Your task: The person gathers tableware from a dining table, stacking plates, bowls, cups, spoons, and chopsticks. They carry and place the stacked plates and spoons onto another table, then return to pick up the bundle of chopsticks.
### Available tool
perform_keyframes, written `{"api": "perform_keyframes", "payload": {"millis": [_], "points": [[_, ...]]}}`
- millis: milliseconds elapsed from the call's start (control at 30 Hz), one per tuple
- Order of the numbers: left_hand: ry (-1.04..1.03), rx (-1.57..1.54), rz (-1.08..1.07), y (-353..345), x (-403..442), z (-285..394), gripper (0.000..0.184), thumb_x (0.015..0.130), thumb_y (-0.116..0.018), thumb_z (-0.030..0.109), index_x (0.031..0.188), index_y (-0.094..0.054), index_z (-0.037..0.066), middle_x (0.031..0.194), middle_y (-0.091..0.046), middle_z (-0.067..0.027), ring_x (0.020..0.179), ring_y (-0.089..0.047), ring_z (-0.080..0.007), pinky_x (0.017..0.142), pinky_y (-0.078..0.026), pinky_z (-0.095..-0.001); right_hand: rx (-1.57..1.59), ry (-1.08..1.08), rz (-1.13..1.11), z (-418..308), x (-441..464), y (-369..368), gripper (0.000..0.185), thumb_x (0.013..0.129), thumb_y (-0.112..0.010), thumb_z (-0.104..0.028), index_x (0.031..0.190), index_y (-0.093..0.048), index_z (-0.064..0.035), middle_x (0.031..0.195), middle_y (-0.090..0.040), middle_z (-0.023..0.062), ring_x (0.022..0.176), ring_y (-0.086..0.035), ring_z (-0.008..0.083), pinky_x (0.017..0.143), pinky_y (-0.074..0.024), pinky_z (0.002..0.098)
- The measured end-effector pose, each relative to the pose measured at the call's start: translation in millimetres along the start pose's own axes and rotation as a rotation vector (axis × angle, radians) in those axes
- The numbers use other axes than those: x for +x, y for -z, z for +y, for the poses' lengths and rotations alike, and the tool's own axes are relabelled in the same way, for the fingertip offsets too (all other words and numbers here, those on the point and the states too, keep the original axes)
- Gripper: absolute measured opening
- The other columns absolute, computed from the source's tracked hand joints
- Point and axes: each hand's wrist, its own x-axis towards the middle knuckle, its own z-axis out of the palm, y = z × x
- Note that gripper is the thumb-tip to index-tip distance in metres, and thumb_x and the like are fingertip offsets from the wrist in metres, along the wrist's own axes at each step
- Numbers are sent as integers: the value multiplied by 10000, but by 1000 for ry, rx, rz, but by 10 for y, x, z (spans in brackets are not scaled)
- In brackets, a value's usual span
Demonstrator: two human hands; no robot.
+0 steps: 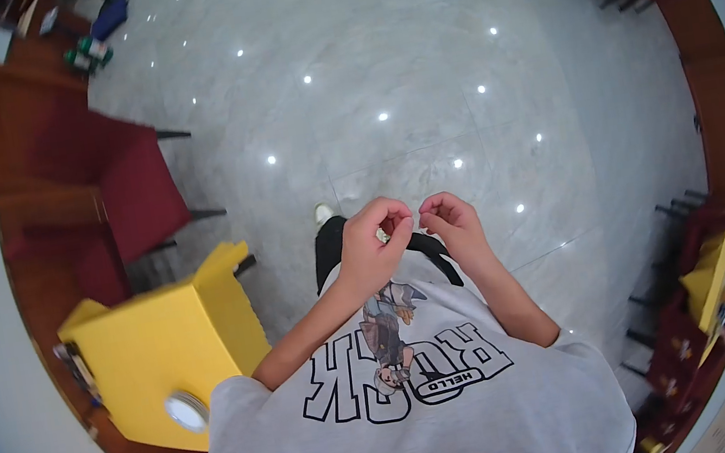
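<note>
My left hand point(373, 242) and my right hand point(455, 228) are raised in front of my waist, fingertips almost meeting. Both have the fingers curled in against the thumb, as in a pinch. Anything between the fingertips is too small to make out. A small pale patch shows through the gap of the left hand's curled fingers; I cannot tell what it is. Below the hands is the printed front of my light T-shirt point(539, 406), with black trousers point(327, 255) and a white shoe point(323, 214) beyond.
Shiny grey floor point(394, 62) stretches ahead. On my left stand a yellow-covered table point(154, 337) with a round white object point(187, 410) and a dark red chair point(141, 189). Along the right are another yellow-covered table point(714, 291) and red chairs. Green items point(88, 54) sit far left.
</note>
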Motion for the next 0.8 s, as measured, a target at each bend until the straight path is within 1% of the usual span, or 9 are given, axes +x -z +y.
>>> {"api": "perform_keyframes", "payload": {"millis": [100,167,200,267,300,500,600,733,800], "points": [[21,60,-159,23,227,-62,63,847,-633,4,906,-613,-4,765,-621,-44,664,-574,-100,606,-459,-240,140,37,65,-31,106,-107,102,874,-617,-12,975,-615,-22,868,-618,-3,801,-576,67,718,-462,209],[43,72,-197,-50,423,-99,57,854,-628,2,909,-613,1,772,-628,-30,670,-569,-83,613,-460,-232,284,117,37,-76,235,-130,121,887,-588,1,1006,-601,-17,902,-618,7,835,-579,69,736,-471,215],[42,75,-241,-59,516,-149,57,854,-628,2,909,-613,1,772,-628,-30,670,-569,-83,613,-460,-232,303,123,75,-108,287,-172,121,887,-588,1,1006,-601,-17,902,-618,7,835,-579,69,736,-471,215],[182,-22,-300,-136,771,-225,56,890,-611,-5,945,-602,-2,822,-614,-6,738,-546,-63,683,-454,-221,397,139,92,-226,415,-144,140,903,-550,16,1036,-584,-11,939,-617,23,863,-581,75,758,-476,221],[189,-23,-331,-189,925,-225,60,903,-601,-8,963,-599,-4,839,-616,-2,759,-553,-63,700,-459,-223,352,169,105,-253,507,-62,145,916,-530,14,1055,-572,-3,951,-611,30,873,-582,82,764,-483,229],[137,21,-482,-574,2098,-159,67,892,-608,-6,959,-599,-8,870,-624,-15,795,-576,-70,752,-477,-231,345,195,266,-738,1240,474,160,914,-540,3,1071,-568,9,933,-605,30,866,-579,87,776,-481,231],[165,-34,-456,-683,2728,-62,65,889,-608,-5,953,-597,-13,882,-624,-23,807,-581,-77,753,-483,-239,409,215,286,-1122,1712,635,162,914,-555,-9,1074,-572,7,927,-606,28,857,-578,85,775,-477,228],[90,-71,-456,-857,3635,170,65,887,-606,-11,950,-595,-13,883,-613,-27,791,-578,-86,743,-476,-240,399,323,296,-1724,2272,927,163,914,-573,-25,1075,-575,3,917,-606,20,846,-577,82,769,-477,231],[-12,-88,-523,-1002,4068,527,75,878,-612,-20,950,-593,-9,874,-597,-38,805,-570,-97,747,-472,-244,339,336,318,-2000,2401,1128,168,913,-577,-33,1077,-580,1,912,-610,20,850,-582,81,769,-474,228]]}}
